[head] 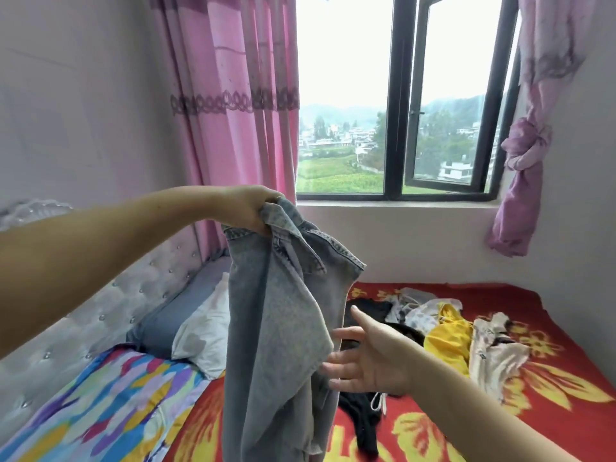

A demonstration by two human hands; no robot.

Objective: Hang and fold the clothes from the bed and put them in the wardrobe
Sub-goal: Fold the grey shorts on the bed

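Note:
My left hand grips the waistband of a pair of light blue jeans and holds them up high, so they hang down over the bed. Beside the hanging denim, my right hand is spread open with straight fingers close to the cloth's right edge; touch cannot be told. On the red flowered bedspread lie more clothes: a black garment, a yellow top, a white patterned piece and a pale floral one.
A tufted grey headboard runs along the left, with a white pillow, a blue-grey pillow and a multicoloured quilt. Pink curtains and an open window stand behind the bed. No wardrobe is in view.

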